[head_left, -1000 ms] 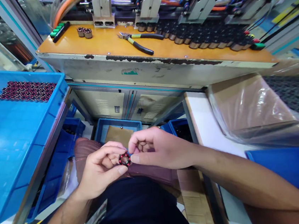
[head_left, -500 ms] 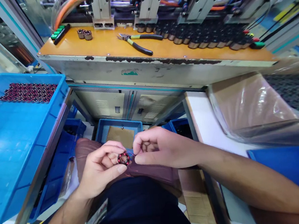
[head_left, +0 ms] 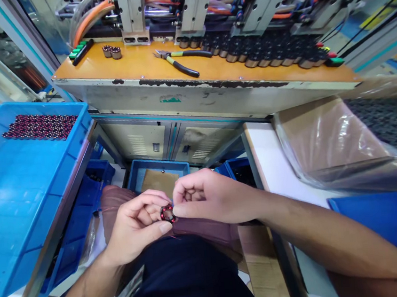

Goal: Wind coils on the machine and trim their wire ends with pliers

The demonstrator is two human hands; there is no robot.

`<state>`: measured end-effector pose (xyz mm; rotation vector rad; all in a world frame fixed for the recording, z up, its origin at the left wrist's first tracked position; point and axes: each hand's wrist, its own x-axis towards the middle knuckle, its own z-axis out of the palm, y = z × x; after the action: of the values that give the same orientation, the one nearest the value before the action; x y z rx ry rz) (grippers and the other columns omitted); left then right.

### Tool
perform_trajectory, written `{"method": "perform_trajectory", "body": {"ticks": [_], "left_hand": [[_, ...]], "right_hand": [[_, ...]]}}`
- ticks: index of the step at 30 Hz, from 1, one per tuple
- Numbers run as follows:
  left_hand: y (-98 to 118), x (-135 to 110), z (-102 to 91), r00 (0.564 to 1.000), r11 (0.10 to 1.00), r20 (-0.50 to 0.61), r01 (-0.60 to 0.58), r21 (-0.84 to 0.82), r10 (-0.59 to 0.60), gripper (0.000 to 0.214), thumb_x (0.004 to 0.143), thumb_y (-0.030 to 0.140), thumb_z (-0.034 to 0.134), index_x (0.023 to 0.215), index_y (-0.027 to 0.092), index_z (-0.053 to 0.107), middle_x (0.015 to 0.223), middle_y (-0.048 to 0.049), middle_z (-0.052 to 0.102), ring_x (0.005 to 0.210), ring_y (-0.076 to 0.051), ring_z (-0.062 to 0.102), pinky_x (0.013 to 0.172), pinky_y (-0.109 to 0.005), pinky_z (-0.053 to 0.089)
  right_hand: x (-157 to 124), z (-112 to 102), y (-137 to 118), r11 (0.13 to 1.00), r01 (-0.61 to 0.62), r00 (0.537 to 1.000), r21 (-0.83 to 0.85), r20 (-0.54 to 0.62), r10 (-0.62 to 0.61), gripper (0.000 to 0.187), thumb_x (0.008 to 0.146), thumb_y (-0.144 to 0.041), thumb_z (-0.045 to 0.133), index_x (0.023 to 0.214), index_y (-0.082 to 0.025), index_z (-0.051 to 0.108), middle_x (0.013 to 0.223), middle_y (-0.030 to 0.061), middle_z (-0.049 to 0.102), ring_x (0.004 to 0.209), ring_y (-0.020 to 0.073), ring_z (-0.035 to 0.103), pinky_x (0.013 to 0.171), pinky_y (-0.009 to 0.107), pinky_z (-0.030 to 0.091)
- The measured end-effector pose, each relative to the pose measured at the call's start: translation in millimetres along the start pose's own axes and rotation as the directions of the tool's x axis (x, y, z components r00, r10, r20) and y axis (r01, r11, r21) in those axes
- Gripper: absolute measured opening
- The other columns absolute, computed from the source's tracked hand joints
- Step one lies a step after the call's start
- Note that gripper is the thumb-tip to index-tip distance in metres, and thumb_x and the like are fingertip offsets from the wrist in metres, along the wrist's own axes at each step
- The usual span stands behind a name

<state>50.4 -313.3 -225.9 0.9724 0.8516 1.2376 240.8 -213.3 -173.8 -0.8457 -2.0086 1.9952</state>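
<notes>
A small ring-shaped wound coil part [head_left: 167,213], black with red windings, is pinched between thumb and fingers of my left hand [head_left: 138,228] over my lap. My right hand [head_left: 210,197] is closed with its thumb and forefinger tip pressed against the right edge of the same ring. On my left, a blue tray [head_left: 18,186] carries a flat patch of several similar red-wound rings [head_left: 40,126] at its far end.
An orange-topped machine bench [head_left: 147,61] ahead holds pliers [head_left: 177,61], two small rings [head_left: 112,51] and a row of dark cylindrical parts [head_left: 266,51]. A plastic-lined box [head_left: 328,139] sits at right, a blue bin [head_left: 387,228] below it, and blue floor bins [head_left: 158,174] under the bench.
My right fingertips, briefly pulled slightly away from the ring, are back against its edge. The view has tilted down a little; both hands stay over my lap.
</notes>
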Motion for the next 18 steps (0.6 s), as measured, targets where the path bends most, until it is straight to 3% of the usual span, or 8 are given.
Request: {"method": "perform_trajectory", "body": {"ticks": [7, 10, 14, 18], "left_hand": [[-0.4, -2.6, -1.1, 0.999, 0.998, 0.027, 0.048, -0.047, -0.047, 0.029, 0.072, 0.008, 0.078, 0.097, 0.020, 0.074, 0.106, -0.0038, 0.064, 0.079, -0.009, 0.067, 0.074, -0.019, 0.056], [-1.5, -2.9, -1.3, 0.993, 0.990, 0.062, 0.110, -0.084, -0.105, 0.030, 0.071, 0.010, 0.079, 0.098, 0.021, 0.075, 0.107, -0.0042, 0.065, 0.079, -0.011, 0.069, 0.075, -0.023, 0.057], [-2.7, -3.4, -0.2, 0.979, 0.978, 0.109, 0.185, -0.092, -0.175, 0.033, 0.069, 0.009, 0.081, 0.100, 0.019, 0.075, 0.100, -0.0044, 0.070, 0.080, -0.013, 0.069, 0.074, -0.022, 0.056], [-4.0, -5.5, 1.1, 0.949, 0.948, 0.162, 0.292, -0.127, -0.271, 0.036, 0.073, 0.009, 0.078, 0.107, 0.020, 0.073, 0.085, -0.0028, 0.074, 0.077, -0.013, 0.071, 0.072, -0.021, 0.055]], "right_hand": [[0.4, -6.4, 4.5, 0.998, -0.007, 1.000, -0.058, 0.021, 0.008, 0.029, 0.081, -0.040, 0.069, 0.071, -0.014, 0.061, 0.063, -0.0019, 0.058, 0.058, 0.0090, 0.050, 0.055, 0.021, 0.039], [-0.6, -12.8, 2.5, 0.997, -0.023, 0.999, -0.075, 0.040, 0.026, 0.029, 0.080, -0.042, 0.071, 0.078, -0.014, 0.063, 0.066, -0.0020, 0.058, 0.059, 0.0090, 0.049, 0.055, 0.021, 0.039], [6.4, -9.0, -3.3, 0.973, 0.179, 0.983, -0.146, 0.073, -0.169, 0.024, 0.079, -0.035, 0.076, 0.091, -0.016, 0.068, 0.085, 0.0003, 0.062, 0.077, 0.0116, 0.057, 0.071, 0.024, 0.045], [17.6, -1.6, -1.7, 0.915, 0.340, 0.936, -0.219, 0.167, -0.308, 0.005, 0.083, -0.019, 0.072, 0.085, -0.015, 0.069, 0.089, 0.0002, 0.061, 0.082, 0.0111, 0.059, 0.078, 0.024, 0.045]]}}
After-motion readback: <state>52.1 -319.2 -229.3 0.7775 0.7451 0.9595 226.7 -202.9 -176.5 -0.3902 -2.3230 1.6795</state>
